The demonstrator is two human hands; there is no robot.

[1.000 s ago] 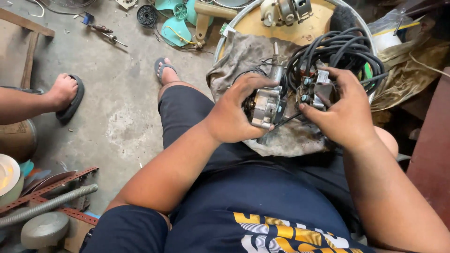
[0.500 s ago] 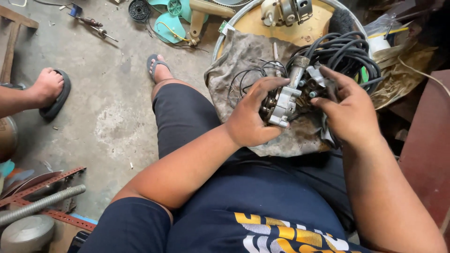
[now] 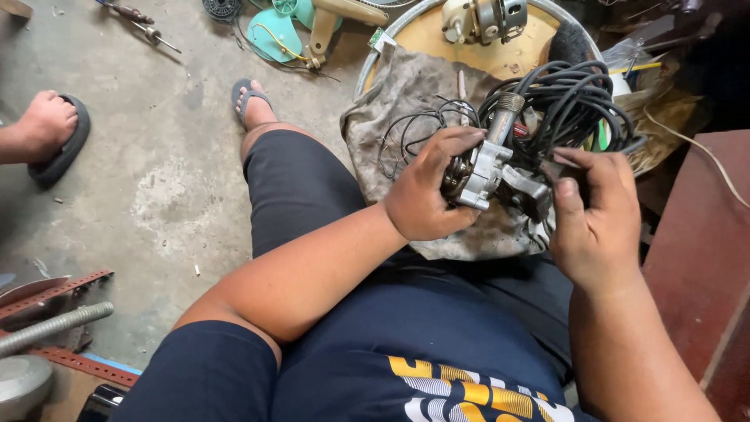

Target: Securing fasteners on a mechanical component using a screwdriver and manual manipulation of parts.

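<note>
A small grey metal motor (image 3: 491, 170) with a short shaft and thin black wires sits between both hands above my lap. My left hand (image 3: 428, 192) is wrapped around its left side, fingers curled over the top. My right hand (image 3: 595, 215) grips the motor's right end, thumb and forefinger pinching it. Under the motor a dirty grey rag (image 3: 406, 101) is spread, and a bundle of black cable (image 3: 574, 105) lies just behind the hands.
A round tan tray (image 3: 437, 35) holds another motor (image 3: 484, 17). Teal fan parts (image 3: 281, 31) and a screwdriver (image 3: 141, 22) lie on the concrete floor. Another person's sandalled foot (image 3: 51, 129) is at the left. A threaded rod (image 3: 55, 327) lies lower left; a dark red surface (image 3: 703, 258) stands right.
The motor has been turned in my hands so its shaft points up and away. My right hand shifted from covering it to pinching its right end. The view drifted slightly.
</note>
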